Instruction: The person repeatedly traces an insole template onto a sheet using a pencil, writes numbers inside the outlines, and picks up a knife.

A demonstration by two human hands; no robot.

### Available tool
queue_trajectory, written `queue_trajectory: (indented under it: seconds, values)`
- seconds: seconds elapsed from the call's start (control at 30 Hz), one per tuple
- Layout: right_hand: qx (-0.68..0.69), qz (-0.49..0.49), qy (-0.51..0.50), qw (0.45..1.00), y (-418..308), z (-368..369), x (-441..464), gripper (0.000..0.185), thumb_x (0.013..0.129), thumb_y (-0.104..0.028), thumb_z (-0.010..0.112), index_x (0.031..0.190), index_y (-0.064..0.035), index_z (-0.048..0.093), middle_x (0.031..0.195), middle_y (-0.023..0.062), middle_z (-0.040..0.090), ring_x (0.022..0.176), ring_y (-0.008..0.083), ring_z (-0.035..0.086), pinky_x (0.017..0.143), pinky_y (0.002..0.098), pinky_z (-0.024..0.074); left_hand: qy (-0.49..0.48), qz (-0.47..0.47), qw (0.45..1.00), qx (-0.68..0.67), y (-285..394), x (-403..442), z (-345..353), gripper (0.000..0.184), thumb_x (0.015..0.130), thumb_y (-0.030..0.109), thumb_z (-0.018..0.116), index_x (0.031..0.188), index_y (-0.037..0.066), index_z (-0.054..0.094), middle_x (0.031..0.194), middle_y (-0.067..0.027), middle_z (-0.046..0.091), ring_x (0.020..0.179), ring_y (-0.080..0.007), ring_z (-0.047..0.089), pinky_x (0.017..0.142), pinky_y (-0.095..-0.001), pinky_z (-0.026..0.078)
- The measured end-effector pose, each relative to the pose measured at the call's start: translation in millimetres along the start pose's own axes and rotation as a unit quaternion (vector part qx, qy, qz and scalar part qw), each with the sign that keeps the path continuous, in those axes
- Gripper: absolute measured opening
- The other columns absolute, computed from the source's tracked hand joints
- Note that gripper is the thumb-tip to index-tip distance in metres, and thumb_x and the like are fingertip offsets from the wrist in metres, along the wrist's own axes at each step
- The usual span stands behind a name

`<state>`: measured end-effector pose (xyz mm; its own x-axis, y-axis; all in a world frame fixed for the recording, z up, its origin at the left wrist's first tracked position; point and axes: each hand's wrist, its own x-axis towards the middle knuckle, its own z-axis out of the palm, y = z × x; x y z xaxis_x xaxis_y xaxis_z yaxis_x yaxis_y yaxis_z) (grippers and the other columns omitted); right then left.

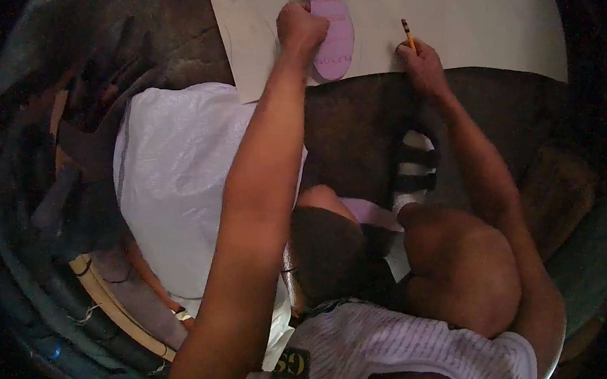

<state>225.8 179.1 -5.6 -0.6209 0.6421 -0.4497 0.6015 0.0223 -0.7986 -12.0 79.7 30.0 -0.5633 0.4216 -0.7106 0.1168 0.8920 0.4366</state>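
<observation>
A large cream sheet (484, 26) lies at the top of the view. On it rests a pink shoe-sole piece (333, 40) with lines across it and lettering near its rounded lower end. My left hand (302, 29) is closed at the left edge of this piece, with the fingertips hidden. To the right, my right hand (425, 65) grips a yellow pencil (410, 40), whose dark-banded end points up and leftward. The pencil's other end is hidden by the hand. A gap of sheet separates the right hand from the sole piece.
A white plastic sack (178, 174) lies left of my left arm. My bent knee (467, 264) and a strapped sandal (416, 162) are below the sheet. Dark material (68, 138) is heaped at the left, near a curved pale strip (119, 310).
</observation>
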Motion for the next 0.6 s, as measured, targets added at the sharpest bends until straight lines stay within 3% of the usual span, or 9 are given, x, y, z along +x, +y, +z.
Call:
queue_trajectory:
  seconds: [0.1,0.17,0.2,0.23,0.3,0.37,0.47,0.53,0.6]
  values:
    - [0.140,0.053,-0.049,0.987,-13.4,-8.8,3.6,0.038,0.090,-0.039,0.047,0.091,-0.0035,0.058,0.073,0.0012,0.052,0.067,0.0106,0.048,0.063,0.0266,0.0407,-0.059,0.138,0.987,-0.065,18.1,-26.1,-18.8,0.073,0.063,0.019,0.068,0.129,0.003,0.039,0.136,-0.0254,0.032,0.129,-0.0304,0.031,0.102,-0.0480,0.028]
    - [0.244,0.095,-0.085,0.961,-20.3,-21.0,0.5,0.040,0.090,-0.042,0.046,0.093,-0.0045,0.059,0.072,0.0019,0.054,0.066,0.0102,0.049,0.062,0.0263,0.0422,0.126,0.310,0.937,-0.097,38.6,-52.0,-10.4,0.023,0.069,0.007,0.062,0.092,0.003,0.063,0.092,-0.0114,0.065,0.086,-0.0274,0.063,0.077,-0.0351,0.049]
    - [0.389,0.115,-0.204,0.891,-27.0,-32.7,3.1,0.042,0.088,-0.047,0.048,0.093,-0.0060,0.059,0.071,0.0003,0.053,0.060,0.0090,0.046,0.056,0.0253,0.0385,0.127,0.309,0.938,-0.097,40.0,-49.9,-5.0,0.023,0.069,0.007,0.062,0.092,0.003,0.063,0.092,-0.0114,0.065,0.086,-0.0274,0.063,0.077,-0.0351,0.049]
    - [0.516,0.130,-0.315,0.785,-43.8,-43.0,5.0,0.045,0.086,-0.051,0.051,0.094,-0.0074,0.059,0.069,-0.0014,0.052,0.054,0.0078,0.043,0.049,0.0244,0.0348,0.176,0.464,0.860,-0.124,41.1,-46.1,-0.3,0.018,0.071,0.005,0.059,0.088,0.002,0.062,0.091,-0.0144,0.063,0.087,-0.0276,0.061,0.078,-0.0349,0.048]
    - [0.513,0.151,-0.207,0.820,-90.1,-38.4,-5.1,0.044,0.086,-0.050,0.052,0.097,-0.0073,0.058,0.067,-0.0032,0.050,0.052,0.0057,0.040,0.047,0.0232,0.0316,0.220,0.603,0.753,-0.147,41.1,-42.5,10.0,0.014,0.072,0.003,0.056,0.085,0.001,0.060,0.089,-0.0173,0.061,0.088,-0.0278,0.060,0.078,-0.0348,0.047]
    - [0.504,0.172,-0.093,0.841,-93.0,-33.7,-0.9,0.044,0.085,-0.049,0.054,0.100,-0.0072,0.057,0.066,-0.0049,0.047,0.050,0.0036,0.037,0.044,0.0220,0.0283,0.196,0.519,0.832,0.003,40.2,-44.5,18.3,0.018,0.072,0.003,0.057,0.089,0.006,0.063,0.092,-0.0088,0.064,0.090,-0.0278,0.060,0.079,-0.0358,0.049]
    - [0.217,0.055,-0.163,0.961,-66.6,-42.0,24.0,0.036,0.084,-0.033,0.061,0.108,-0.0062,0.056,0.074,-0.0024,0.054,0.056,0.0068,0.042,0.051,0.0232,0.0352,0.227,0.499,0.836,0.006,22.2,-33.9,33.3,0.034,0.071,0.006,0.060,0.104,0.008,0.057,0.110,-0.0142,0.055,0.108,-0.0312,0.050,0.089,-0.0369,0.044]
    - [0.140,0.025,-0.140,0.980,-60.8,-38.5,30.2,0.035,0.084,-0.032,0.061,0.106,-0.0046,0.057,0.076,-0.0012,0.055,0.058,0.0084,0.044,0.054,0.0244,0.0375,0.283,0.499,0.819,-0.010,4.5,-24.9,43.7,0.042,0.071,0.008,0.061,0.113,0.010,0.053,0.119,-0.0170,0.050,0.114,-0.0327,0.046,0.093,-0.0371,0.042]
    - [0.042,-0.051,-0.078,0.995,-43.3,-28.5,42.4,0.036,0.084,-0.031,0.062,0.103,-0.0004,0.058,0.078,0.0027,0.058,0.064,0.0127,0.051,0.060,0.0294,0.0435,0.208,0.371,0.905,0.025,-13.7,-17.7,48.0,0.068,0.071,0.024,0.069,0.131,0.014,0.038,0.135,-0.0223,0.033,0.126,-0.0361,0.032,0.102,-0.0449,0.031]
